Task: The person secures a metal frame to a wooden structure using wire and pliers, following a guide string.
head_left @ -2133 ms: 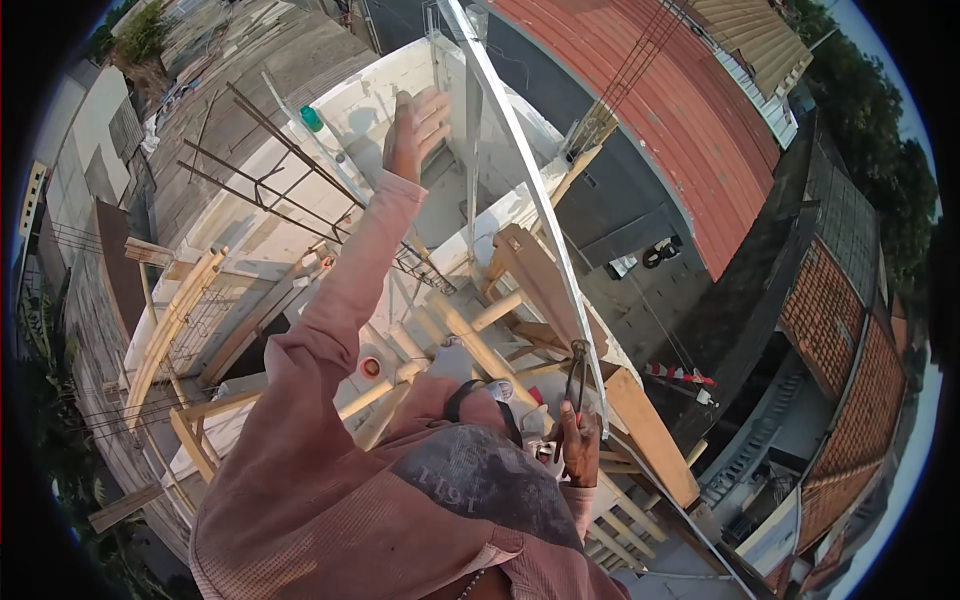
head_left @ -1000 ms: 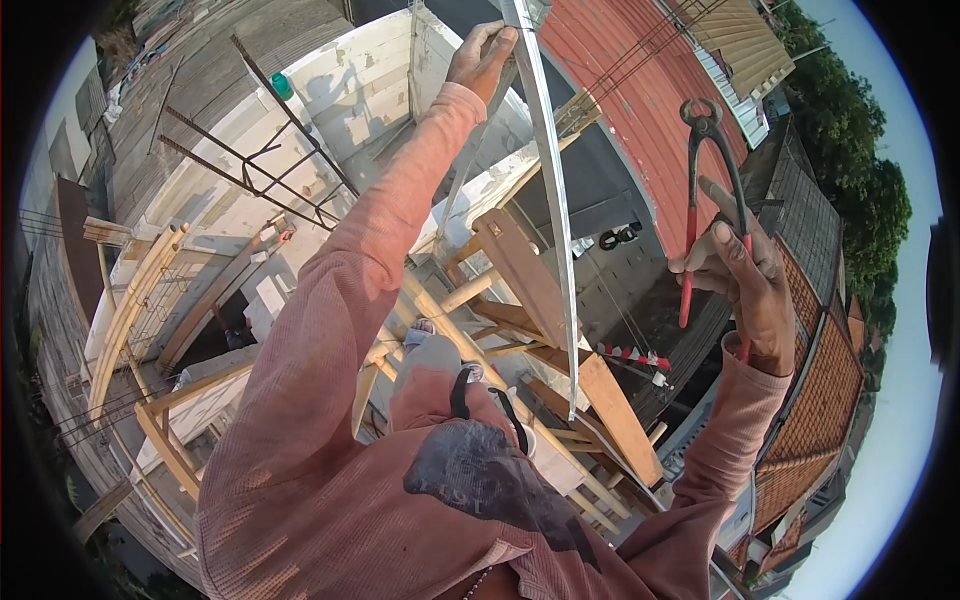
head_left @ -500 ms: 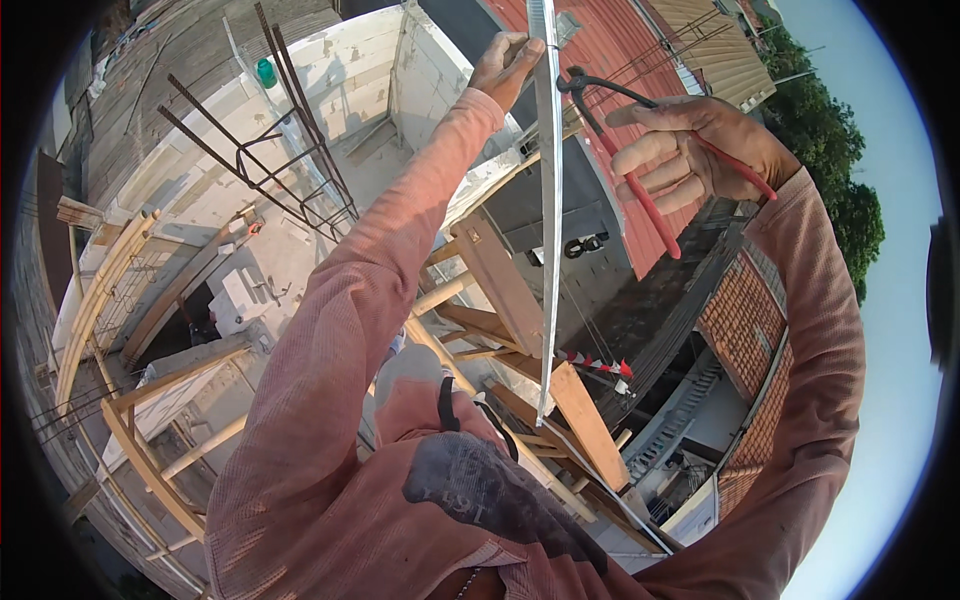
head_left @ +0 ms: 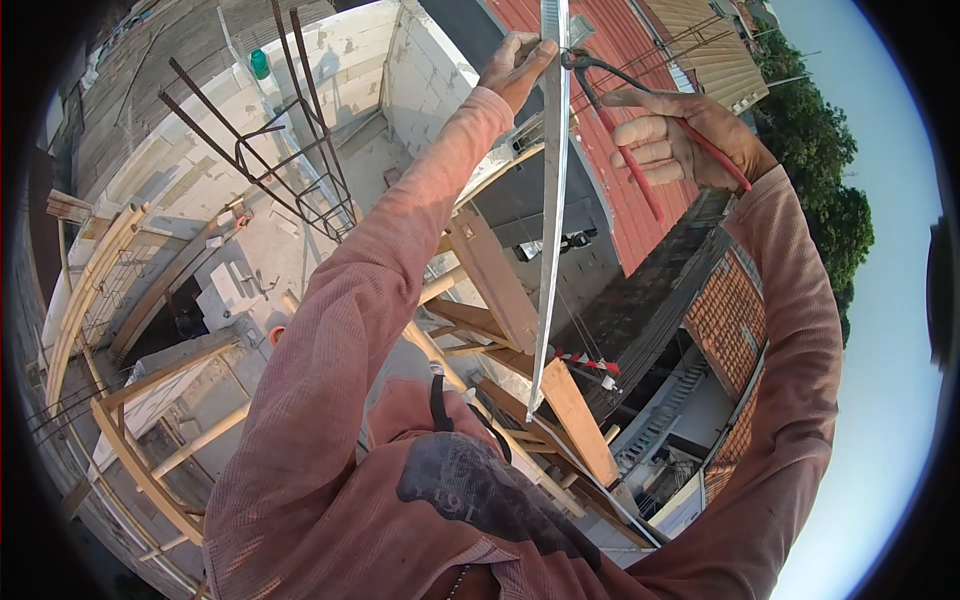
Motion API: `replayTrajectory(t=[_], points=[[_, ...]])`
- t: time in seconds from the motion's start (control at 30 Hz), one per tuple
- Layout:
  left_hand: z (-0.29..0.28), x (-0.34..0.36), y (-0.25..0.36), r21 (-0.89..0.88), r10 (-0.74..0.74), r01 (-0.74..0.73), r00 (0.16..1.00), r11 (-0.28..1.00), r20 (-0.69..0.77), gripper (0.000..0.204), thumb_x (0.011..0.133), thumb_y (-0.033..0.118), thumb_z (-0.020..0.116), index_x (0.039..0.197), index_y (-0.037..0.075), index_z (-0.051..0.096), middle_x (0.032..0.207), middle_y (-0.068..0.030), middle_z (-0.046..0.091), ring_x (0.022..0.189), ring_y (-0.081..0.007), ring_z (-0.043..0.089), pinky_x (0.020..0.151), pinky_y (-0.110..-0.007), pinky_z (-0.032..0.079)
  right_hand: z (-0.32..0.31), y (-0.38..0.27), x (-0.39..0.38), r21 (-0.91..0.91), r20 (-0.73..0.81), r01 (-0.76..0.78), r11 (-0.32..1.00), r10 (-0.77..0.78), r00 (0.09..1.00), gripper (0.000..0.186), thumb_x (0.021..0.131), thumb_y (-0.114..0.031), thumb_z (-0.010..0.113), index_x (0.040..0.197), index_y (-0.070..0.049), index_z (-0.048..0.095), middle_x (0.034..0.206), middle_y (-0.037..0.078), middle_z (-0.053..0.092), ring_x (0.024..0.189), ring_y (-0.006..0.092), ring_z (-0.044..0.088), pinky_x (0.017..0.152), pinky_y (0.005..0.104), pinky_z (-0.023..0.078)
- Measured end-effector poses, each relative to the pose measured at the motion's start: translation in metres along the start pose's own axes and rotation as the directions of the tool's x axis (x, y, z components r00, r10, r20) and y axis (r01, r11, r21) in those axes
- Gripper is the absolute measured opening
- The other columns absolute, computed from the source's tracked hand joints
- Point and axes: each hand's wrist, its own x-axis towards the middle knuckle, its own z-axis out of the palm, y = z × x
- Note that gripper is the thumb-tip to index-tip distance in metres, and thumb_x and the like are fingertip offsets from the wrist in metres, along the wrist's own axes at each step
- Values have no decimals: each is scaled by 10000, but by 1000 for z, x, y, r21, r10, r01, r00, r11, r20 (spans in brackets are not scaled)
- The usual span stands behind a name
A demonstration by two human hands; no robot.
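Observation:
My left hand (head_left: 515, 72) grips a long silvery metal profile (head_left: 551, 245) near its top; the profile slants down to just above some wooden boards (head_left: 578, 415). My right hand (head_left: 690, 145) holds black pincers (head_left: 585, 62) with red-sleeved handles spread apart, its fingers curled between them. The pincer head is against the profile's right side, beside my left hand, where a dark thin band seems to cross the metal; what the jaws bite is too small to tell. Both pink-sleeved arms are raised.
Below are timber framing (head_left: 205, 440), a white block wall (head_left: 330, 55) with a green bottle (head_left: 259, 65), and upright rebar cages (head_left: 290, 160) on the left. A red corrugated roof (head_left: 645, 240), tiled roofs (head_left: 712, 330) and trees (head_left: 815, 210) lie to the right, at a drop.
My left hand has gone from open in the air to gripping the profile. My right hand has raised the pincers from low down to the profile's upper part, with the handles now lying diagonally.

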Motion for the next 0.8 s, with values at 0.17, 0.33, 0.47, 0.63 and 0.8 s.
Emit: replayTrajectory(t=[0.17,0.33,0.47,0.63,0.8], points=[[0,2,-3,37,-2,2,1000,999,-11,609,932,535,632,1241,18,545,1115,-58,633,1052,-112,561,958,-276,436,-6,6,5,96,2,64,993,-64,998,418,1009,-282,566,1310,4,516,859,53,655,741,174,660,697,319,640],[1,2,-2,20,-8,8,1000,1000,3,606,932,533,631,1245,21,545,1110,-62,633,1054,-117,562,959,-285,440,-10,5,7,88,47,12,996,-16,999,378,996,-251,600,1284,-16,534,757,-7,527,660,111,570,534,271,524],[0,2,0,1,-36,36,999,999,36,584,941,517,627,1243,23,549,1111,-62,633,1053,-120,564,966,-291,441,-2,2,3,-23,-114,11,1000,-14,993,329,1019,-253,574,1278,-53,537,690,-34,456,632,105,558,421,230,427],[-1,3,0,30,-26,24,999,999,40,541,951,495,623,1232,37,562,1105,-43,633,1043,-112,563,959,-288,443,9,-3,4,-404,-248,-29,914,-79,965,355,1022,-217,534,1297,7,520,731,-4,477,560,118,544,455,269,447],[-3,3,0,-5,-13,13,999,1000,51,520,946,498,629,1214,55,582,1105,-34,635,1037,-109,564,955,-289,444,9,4,7,-865,-229,-52,499,-300,926,371,1040,-209,468,1326,26,493,651,79,551,451,181,572,445,352,498]])
